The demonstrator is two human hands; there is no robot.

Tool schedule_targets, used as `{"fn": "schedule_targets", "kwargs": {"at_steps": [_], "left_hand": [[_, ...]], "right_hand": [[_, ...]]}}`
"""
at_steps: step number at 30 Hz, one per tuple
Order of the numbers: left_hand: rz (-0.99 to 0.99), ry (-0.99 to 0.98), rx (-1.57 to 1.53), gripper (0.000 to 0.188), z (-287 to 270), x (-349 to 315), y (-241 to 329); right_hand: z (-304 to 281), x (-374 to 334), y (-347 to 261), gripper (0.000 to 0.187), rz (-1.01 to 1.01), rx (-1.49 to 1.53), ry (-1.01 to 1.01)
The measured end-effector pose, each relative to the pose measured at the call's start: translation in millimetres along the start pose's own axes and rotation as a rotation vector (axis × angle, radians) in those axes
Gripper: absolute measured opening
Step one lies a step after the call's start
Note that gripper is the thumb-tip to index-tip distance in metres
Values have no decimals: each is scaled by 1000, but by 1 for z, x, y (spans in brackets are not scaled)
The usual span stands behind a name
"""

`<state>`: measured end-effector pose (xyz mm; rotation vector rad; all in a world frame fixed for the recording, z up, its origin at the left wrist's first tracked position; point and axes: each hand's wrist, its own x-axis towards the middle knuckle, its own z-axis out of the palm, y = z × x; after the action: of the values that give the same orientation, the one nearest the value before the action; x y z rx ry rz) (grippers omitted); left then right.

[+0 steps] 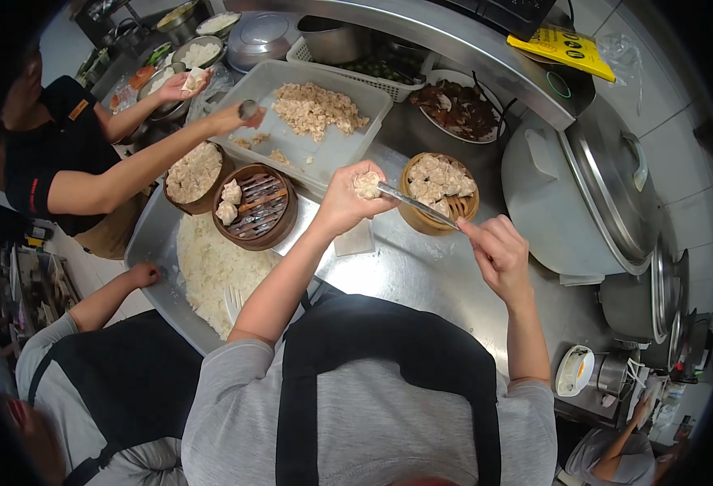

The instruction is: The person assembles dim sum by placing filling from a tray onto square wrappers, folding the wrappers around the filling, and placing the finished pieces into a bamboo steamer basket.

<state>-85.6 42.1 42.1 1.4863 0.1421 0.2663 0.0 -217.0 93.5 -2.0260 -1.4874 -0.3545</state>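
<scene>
My left hand point(346, 198) is closed around a dumpling point(366, 185), whose pale filling shows at the top. My right hand point(499, 255) grips the handle of a narrow metal spatula point(418, 206), and its tip touches the filling. Under the spatula stands a round bamboo steamer point(410, 217) holding several dumplings point(441, 174), with bare slats at its front. Beneath my left wrist lies a white, flat, squarish item point(355, 241), possibly wrappers. Past my left forearm is a darker round steamer point(263, 236) with a few dumplings point(228, 202) along its left side.
A clear plastic tub point(364, 151) of filling point(317, 109) stands ahead. At left, a co-worker's hands point(239, 119) hold a spoon and a dumpling; another person point(121, 381) is beside me. A metal tray point(159, 243) holds rice-like food. Large lidded pots point(563, 194) line the right side.
</scene>
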Motion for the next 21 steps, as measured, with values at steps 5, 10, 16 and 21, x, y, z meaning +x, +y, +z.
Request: {"fn": "schedule_targets", "kwargs": {"at_steps": [5, 10, 16, 21], "left_hand": [[20, 49, -56, 24, 7, 0, -7], [132, 41, 28, 23, 9, -6, -14], [227, 97, 88, 22, 21, -6, -7], [193, 53, 34, 23, 15, -3, -21]], "right_hand": [[-2, 8, -7, 46, -148, -152, 7], [-25, 17, -4, 45, -191, -242, -79], [-14, 14, -2, 43, -139, -198, -17], [-8, 4, 4, 43, -115, -120, -31]]}}
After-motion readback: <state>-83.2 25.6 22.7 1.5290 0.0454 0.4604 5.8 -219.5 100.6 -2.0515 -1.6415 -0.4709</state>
